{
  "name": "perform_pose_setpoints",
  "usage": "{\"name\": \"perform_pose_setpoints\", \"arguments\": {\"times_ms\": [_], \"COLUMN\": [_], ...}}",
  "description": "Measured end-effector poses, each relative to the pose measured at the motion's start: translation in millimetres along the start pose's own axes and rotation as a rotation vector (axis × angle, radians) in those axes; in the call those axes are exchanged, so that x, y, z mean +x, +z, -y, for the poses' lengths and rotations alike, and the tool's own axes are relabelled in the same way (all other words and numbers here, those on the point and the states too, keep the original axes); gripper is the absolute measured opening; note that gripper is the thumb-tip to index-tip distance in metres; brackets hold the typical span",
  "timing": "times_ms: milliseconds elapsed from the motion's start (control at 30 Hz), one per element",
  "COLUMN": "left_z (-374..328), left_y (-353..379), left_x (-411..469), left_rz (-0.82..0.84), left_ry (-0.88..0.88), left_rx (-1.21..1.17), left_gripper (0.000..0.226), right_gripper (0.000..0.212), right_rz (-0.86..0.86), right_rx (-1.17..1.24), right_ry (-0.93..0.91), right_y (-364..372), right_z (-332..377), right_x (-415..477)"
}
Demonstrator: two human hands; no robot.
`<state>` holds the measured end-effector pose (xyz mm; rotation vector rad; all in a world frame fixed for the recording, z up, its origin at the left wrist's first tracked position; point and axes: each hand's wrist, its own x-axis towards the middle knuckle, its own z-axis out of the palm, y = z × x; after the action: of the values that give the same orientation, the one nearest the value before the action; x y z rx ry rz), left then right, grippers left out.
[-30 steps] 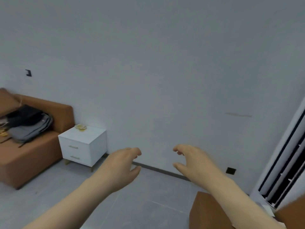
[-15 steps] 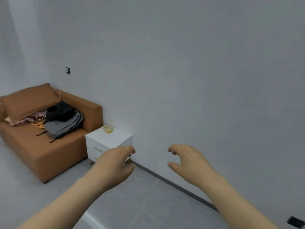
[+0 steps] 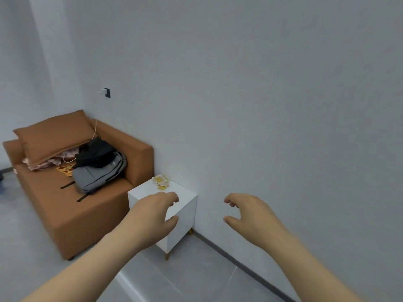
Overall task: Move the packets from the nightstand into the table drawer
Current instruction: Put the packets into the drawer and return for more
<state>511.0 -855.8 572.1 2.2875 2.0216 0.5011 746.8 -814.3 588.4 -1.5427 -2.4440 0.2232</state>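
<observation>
Several yellow packets [image 3: 161, 181] lie at the far corner of the white nightstand [image 3: 144, 190], near the wall. My left grip [image 3: 152, 216] and right grip [image 3: 250, 216] are held out loosely curled and empty, I judge to gather them.

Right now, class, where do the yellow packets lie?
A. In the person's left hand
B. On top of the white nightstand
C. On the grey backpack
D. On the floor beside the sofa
B: the packets lie in a small pile on the top of the white nightstand, at its far corner, while the left hand and the right hand hold nothing.
</observation>
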Motion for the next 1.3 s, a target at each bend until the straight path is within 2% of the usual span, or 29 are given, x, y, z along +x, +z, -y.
{"name": "perform_pose_setpoints", "arguments": {"times_ms": [300, 567, 1000, 1300], "left_z": [106.6, 213.3, 420.3, 500.7], "left_y": [13.9, 37.9, 67.6, 125.2], "left_x": [144.1, 246.2, 438.7, 566.5], "left_rz": [-0.036, -0.011, 0.099, 0.196], "left_ry": [-0.147, -0.195, -0.135, -0.108], "left_rx": [0.035, 0.045, 0.021, -0.034], "left_gripper": [0.040, 0.035, 0.034, 0.031], "right_gripper": [0.042, 0.042, 0.044, 0.043], "right_rz": [0.026, 0.108, 0.206, 0.290], "right_rx": [0.055, 0.061, 0.094, 0.099], "right_ry": [-0.087, -0.111, 0.049, 0.193], "right_y": [32.1, 77.2, 180.2, 245.1], "right_z": [-11.0, -3.2, 39.9, 9.1], "right_x": [203.7, 350.4, 586.3, 711.4]}}
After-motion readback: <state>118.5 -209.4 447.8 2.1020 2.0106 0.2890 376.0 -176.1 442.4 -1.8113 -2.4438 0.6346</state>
